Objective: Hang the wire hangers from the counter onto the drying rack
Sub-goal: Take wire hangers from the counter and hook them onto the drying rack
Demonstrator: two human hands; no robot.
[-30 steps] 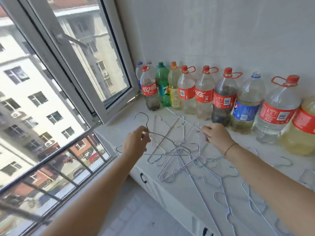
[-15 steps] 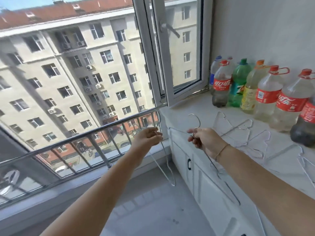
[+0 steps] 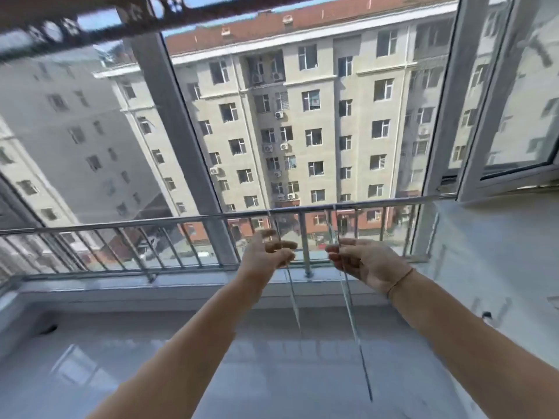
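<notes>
Now both hands are raised side by side before the balcony railing (image 3: 181, 220). The left hand (image 3: 263, 258), just below centre at 6 o'clock, pinches a wire hanger (image 3: 292, 294) between thumb and curled fingers. The right hand (image 3: 372, 264), at 4 o'clock, grips a second wire hanger (image 3: 352, 322) the same way. Each hanger is seen edge-on as a thin blurred line, hanging down towards the floor from the hand, with its top reaching up by the railing's top bar. Whether either hook sits over that bar is too blurred to tell. A dark perforated bar (image 3: 90, 24) crosses overhead at 11 o'clock. The white desk (image 3: 496, 243) lies at 3 o'clock.
</notes>
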